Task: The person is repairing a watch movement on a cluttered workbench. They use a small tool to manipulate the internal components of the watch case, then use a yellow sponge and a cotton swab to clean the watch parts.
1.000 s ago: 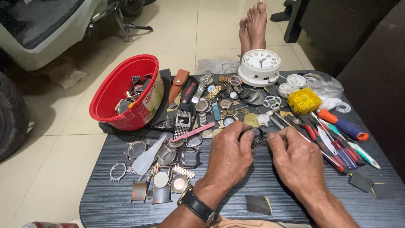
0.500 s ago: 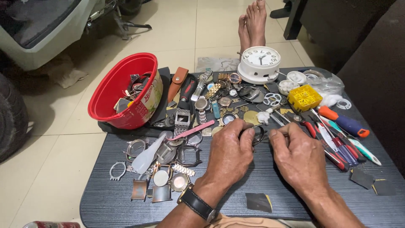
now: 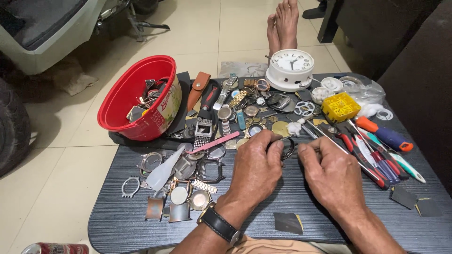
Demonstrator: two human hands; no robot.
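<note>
From the head view, my left hand (image 3: 256, 167) pinches a small dark ring (image 3: 288, 148) at its left edge; the ring lies between both hands on the dark table (image 3: 117, 221). My right hand (image 3: 332, 176), just beside it, has its fingers pressed together on a thin tool, pointing left toward the ring.

A red bowl (image 3: 136, 101) tilts at the back left of the tabletop (image 3: 117, 226), wearing a pale printed label (image 3: 170, 104) with red and green marks on its side. A clear plastic bag (image 3: 365, 94) lies crumpled at the back right. At the bottom left edge sits what may be a red can (image 3: 54, 248), barely in view.
</note>
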